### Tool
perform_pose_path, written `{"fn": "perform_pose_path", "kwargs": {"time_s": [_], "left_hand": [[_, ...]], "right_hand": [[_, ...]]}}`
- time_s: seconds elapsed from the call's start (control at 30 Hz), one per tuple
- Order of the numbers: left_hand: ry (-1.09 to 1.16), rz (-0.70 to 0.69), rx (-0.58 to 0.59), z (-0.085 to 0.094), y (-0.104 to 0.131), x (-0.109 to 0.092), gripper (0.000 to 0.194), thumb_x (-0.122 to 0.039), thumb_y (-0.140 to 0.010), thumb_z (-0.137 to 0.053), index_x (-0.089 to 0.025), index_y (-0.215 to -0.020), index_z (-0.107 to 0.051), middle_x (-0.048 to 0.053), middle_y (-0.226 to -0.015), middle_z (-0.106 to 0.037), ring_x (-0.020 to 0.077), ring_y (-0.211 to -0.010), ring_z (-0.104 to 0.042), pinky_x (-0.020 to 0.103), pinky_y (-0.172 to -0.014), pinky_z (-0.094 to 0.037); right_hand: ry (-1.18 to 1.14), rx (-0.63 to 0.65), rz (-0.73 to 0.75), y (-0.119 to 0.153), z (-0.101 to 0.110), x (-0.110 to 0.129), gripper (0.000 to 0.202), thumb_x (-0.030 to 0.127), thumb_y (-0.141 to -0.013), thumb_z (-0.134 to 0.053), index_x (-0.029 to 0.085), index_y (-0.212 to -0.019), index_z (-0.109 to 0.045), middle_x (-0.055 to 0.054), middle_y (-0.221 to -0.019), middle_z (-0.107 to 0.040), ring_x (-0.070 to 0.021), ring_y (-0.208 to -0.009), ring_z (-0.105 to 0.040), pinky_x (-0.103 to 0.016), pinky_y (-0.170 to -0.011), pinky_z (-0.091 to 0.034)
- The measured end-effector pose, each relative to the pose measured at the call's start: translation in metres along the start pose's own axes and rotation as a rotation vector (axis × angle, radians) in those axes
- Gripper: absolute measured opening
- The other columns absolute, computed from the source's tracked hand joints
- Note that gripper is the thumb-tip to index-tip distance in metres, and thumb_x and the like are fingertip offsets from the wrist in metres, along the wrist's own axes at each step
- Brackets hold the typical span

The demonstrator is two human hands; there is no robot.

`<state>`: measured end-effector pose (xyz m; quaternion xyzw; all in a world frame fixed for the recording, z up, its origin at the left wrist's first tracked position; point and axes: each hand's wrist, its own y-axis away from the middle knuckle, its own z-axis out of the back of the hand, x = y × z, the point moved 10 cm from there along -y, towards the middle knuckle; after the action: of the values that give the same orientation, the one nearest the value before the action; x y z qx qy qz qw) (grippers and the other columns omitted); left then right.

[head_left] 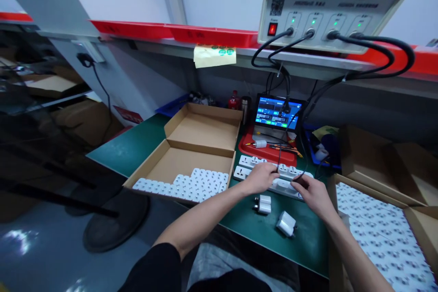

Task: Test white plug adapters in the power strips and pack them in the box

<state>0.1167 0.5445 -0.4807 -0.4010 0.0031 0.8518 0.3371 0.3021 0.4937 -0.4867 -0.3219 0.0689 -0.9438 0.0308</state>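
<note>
My left hand reaches over two white power strips, its fingers closed on the end of a thin black cable that hangs from above. Further right, my right hand pinches another black cable at the front strip. The cable tips are hidden by my fingers, so whether they sit in anything I cannot tell. White adapters stand in the strips between my hands. On the green table in front lie two pairs of white plug adapters, one pair below my left hand and another pair nearer me.
An open cardboard box holding rows of white adapters is on the left; another packed box stands right. Behind the strips are a red tray and a lit screen. A tester with thick black cables sits on the shelf above.
</note>
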Motion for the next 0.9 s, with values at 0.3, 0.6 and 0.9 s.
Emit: {"fn": "perform_pose_path", "kwargs": {"time_s": [0.3,0.6,0.9], "left_hand": [[0.092,0.176,-0.025,0.058,0.036,0.085,0.019,-0.023,-0.094,-0.069,-0.016,-0.079,-0.078,0.003,-0.079,-0.078,0.0189,-0.077,-0.067,0.028,-0.074,-0.046],[0.005,0.166,-0.010,0.057,0.034,0.086,0.019,-0.022,-0.096,-0.069,-0.018,-0.080,-0.079,0.004,-0.084,-0.080,0.0204,-0.082,-0.070,0.029,-0.078,-0.048],[-0.121,0.114,-0.003,0.050,0.041,0.075,0.017,-0.018,-0.099,-0.066,-0.019,-0.087,-0.078,0.008,-0.096,-0.077,0.0241,-0.098,-0.072,0.032,-0.091,-0.052]], "right_hand": [[-0.037,0.182,0.113,-0.034,-0.072,0.075,0.024,0.039,-0.094,-0.061,0.023,-0.093,-0.078,-0.007,-0.089,-0.082,-0.0264,-0.085,-0.073,-0.036,-0.078,-0.049],[0.039,0.185,0.110,-0.050,-0.092,0.073,0.024,0.038,-0.097,-0.059,0.022,-0.095,-0.077,-0.007,-0.092,-0.081,-0.0257,-0.085,-0.072,-0.035,-0.080,-0.049],[0.077,0.160,0.129,-0.049,-0.098,0.072,0.024,0.039,-0.098,-0.055,0.023,-0.095,-0.073,-0.007,-0.090,-0.080,-0.0258,-0.084,-0.070,-0.035,-0.078,-0.048]]}}
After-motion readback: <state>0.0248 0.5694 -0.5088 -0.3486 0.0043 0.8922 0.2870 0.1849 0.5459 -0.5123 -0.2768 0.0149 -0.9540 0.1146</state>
